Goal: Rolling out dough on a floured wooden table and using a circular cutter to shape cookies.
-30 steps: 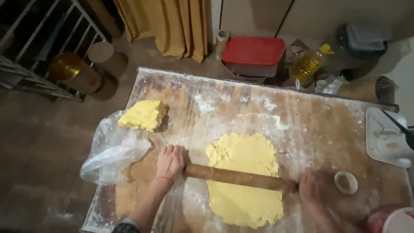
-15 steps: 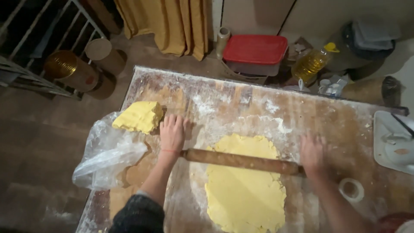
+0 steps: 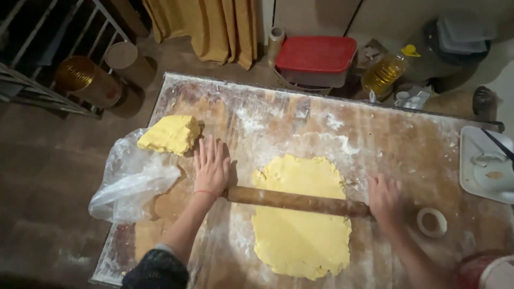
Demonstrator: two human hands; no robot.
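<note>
Pressing flat, open palms on each end of the wooden rolling pin (image 3: 297, 202), the left hand (image 3: 211, 167) and right hand (image 3: 384, 197) spread weight evenly; beneath the pin's middle lies the yellow dough sheet (image 3: 300, 217), on the floured board (image 3: 375, 134) to stop sticking.

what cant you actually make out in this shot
Head view, the only one:
- Ends of the rolling pin: covered by the left hand and right hand.
- Dough sheet: a strip is hidden under the pin.
- Red container: cut off by the bottom right corner.
- White tray: cut off by the right edge; its contents are too small to identify.
- Plastic bag: contents not visible.
</note>
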